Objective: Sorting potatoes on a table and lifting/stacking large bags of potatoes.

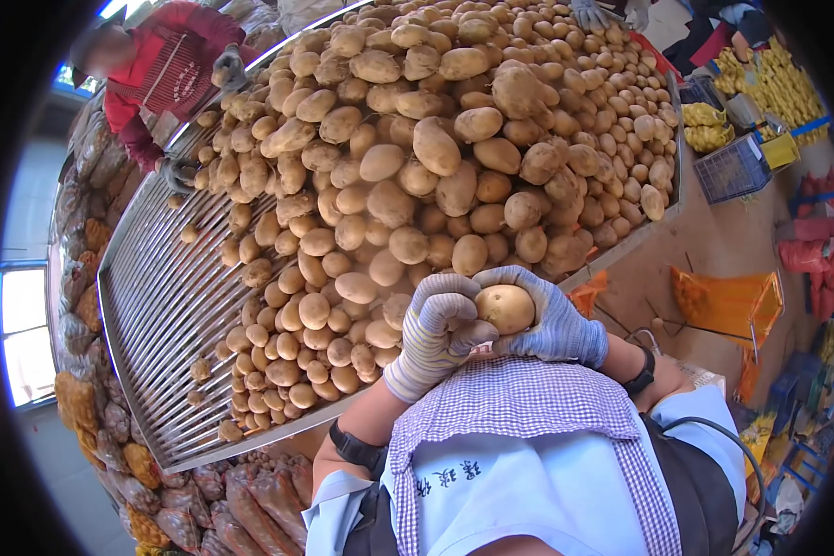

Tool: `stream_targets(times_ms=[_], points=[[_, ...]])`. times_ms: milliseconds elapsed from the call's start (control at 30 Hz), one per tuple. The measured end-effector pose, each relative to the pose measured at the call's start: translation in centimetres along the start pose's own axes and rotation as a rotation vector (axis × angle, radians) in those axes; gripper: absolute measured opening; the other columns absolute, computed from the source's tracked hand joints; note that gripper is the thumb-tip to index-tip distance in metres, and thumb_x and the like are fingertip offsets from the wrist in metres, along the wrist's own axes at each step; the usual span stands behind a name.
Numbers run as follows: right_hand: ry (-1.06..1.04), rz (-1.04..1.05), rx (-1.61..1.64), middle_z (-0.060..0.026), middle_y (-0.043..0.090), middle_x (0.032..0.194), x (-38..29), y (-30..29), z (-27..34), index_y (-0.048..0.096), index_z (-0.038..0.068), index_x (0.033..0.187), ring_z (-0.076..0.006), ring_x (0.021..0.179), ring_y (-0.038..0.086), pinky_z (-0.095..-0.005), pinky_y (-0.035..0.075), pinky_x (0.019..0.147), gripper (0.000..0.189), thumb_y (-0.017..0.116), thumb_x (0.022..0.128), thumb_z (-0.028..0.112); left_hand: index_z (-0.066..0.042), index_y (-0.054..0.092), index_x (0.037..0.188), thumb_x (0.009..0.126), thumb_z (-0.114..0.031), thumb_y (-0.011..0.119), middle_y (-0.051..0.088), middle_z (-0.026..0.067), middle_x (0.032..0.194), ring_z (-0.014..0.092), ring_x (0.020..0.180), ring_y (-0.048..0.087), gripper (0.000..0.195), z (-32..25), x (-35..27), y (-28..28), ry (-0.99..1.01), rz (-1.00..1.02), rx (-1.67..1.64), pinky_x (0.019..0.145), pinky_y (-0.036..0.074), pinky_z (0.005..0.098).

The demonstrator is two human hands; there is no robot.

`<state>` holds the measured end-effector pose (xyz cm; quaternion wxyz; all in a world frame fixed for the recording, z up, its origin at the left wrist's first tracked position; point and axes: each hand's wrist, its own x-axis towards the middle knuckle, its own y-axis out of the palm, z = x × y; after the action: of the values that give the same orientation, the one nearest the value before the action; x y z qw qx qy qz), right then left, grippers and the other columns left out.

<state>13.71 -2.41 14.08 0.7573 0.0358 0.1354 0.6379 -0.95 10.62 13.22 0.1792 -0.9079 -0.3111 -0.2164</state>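
A single pale potato (506, 308) is held in front of my apron, just beyond the near edge of the sorting table. My right hand (552, 323), in a blue knit glove, wraps around its far and right sides. Against its left side rest the curled fingers and thumb of my left hand (436, 330), in a white and yellow striped glove. The gloves hide part of the potato's rim. Just past my hands lies a large heap of potatoes (387, 162), some with soil on them.
The heap covers much of a slatted metal table (174, 292), with a raised metal rim. A co-worker in red (170, 69) reaches in from the far left; other gloved hands (589, 14) are at the far edge. Filled sacks (250, 500), an orange bag on a frame (726, 302) and a blue crate (733, 169) stand around.
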Motion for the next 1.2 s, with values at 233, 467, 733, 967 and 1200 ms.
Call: stream_targets(times_ms=[233, 467, 733, 967, 1200], points=[[-0.045, -0.017, -0.01, -0.0091, 0.058, 0.128, 0.4, 0.0, -0.2, 0.049, 0.004, 0.135, -0.018, 0.118, 0.057, -0.0329, 0.049, 0.103, 0.076, 0.089, 0.07, 0.013, -0.015, 0.072, 0.102, 0.065, -0.023, 0.086, 0.063, 0.0038, 0.106, 0.025, 0.093, 0.062, 0.04, -0.1, -0.3, -0.9, 0.213, 0.108, 0.338, 0.075, 0.054, 0.0354], [-0.05, -0.009, -0.029, -0.0096, 0.058, 0.129, 0.9, -0.1, 0.0, 0.048, 0.005, 0.136, -0.0184, 0.118, 0.058, -0.0333, 0.049, 0.102, 0.075, 0.088, 0.073, 0.015, -0.01, 0.06, 0.089, 0.067, -0.026, 0.089, 0.063, 0.0093, 0.105, 0.024, 0.09, 0.064, 0.04, 0.2, -0.3, -0.4, 0.077, -0.041, 0.103, 0.075, 0.055, 0.0362], [-0.047, -0.068, -0.103, -0.0102, 0.06, 0.125, 1.2, -0.1, 0.0, 0.049, 0.004, 0.134, -0.0188, 0.115, 0.059, -0.0328, 0.05, 0.101, 0.073, 0.088, 0.073, 0.016, -0.011, 0.072, 0.094, 0.063, -0.024, 0.088, 0.063, 0.0059, 0.105, 0.024, 0.092, 0.063, 0.037, -0.3, 0.0, -1.1, 0.271, 0.074, 0.452, 0.075, 0.054, 0.0345], [-0.132, -0.095, -0.138, -0.0104, 0.059, 0.122, 1.2, -0.1, -0.2, 0.052, 0.005, 0.131, -0.0203, 0.113, 0.059, -0.034, 0.05, 0.099, 0.07, 0.089, 0.073, 0.018, -0.015, 0.07, 0.107, 0.065, -0.023, 0.087, 0.063, 0.004, 0.111, 0.026, 0.096, 0.062, 0.046, -0.2, 0.1, -0.6, 0.16, 0.017, 0.369, 0.077, 0.056, 0.0356], [-0.3, -0.146, -0.389, -0.0136, 0.058, 0.119, 1.2, -0.6, -1.0, 0.055, 0.006, 0.128, -0.0294, 0.111, 0.058, -0.0399, 0.047, 0.098, 0.071, 0.09, 0.068, 0.022, -0.014, 0.069, 0.108, 0.067, -0.024, 0.085, 0.063, 0.0057, 0.115, 0.027, 0.098, 0.061, 0.046, -0.4, 0.7, -1.0, 0.15, 0.149, 0.407, 0.079, 0.055, 0.0361]])
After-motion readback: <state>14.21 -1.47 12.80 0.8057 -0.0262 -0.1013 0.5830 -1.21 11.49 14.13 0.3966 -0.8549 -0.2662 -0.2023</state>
